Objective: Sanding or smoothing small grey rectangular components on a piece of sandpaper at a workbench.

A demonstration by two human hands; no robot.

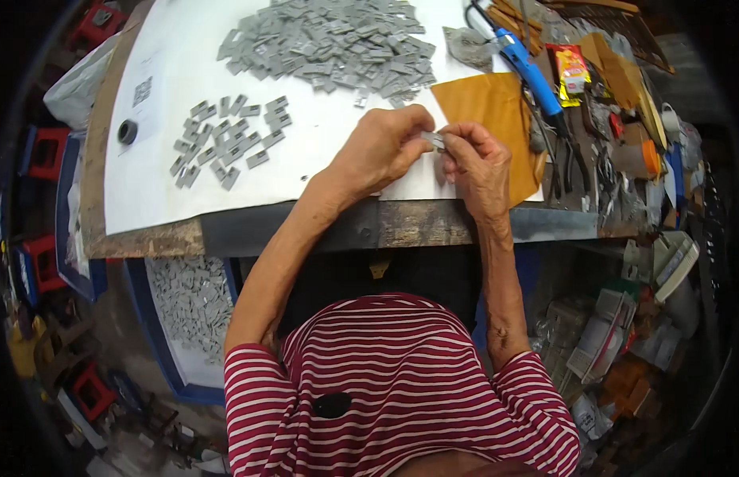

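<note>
Between my two hands, above the front part of the white-covered table (282, 176), is a small flat grey piece (434, 141). My left hand (383, 143) pinches its left end between thumb and fingers. Thumb and forefinger of my right hand (477, 163) close on its other end. Beyond my hands lies a big heap of similar grey rectangular pieces (329, 44). Left of my left hand, a smaller group of grey pieces (230, 135) is spread out singly, each with a darker patch. The fingers cover most of the held piece.
A brown sheet (481, 111) lies under and beside my right hand. Farther right are a blue-handled tool (530, 75), a red and yellow packet (570, 73) and cluttered hand tools. A black ring (128, 131) sits at left. Below the table stands a blue tray (159, 334) of grey pieces.
</note>
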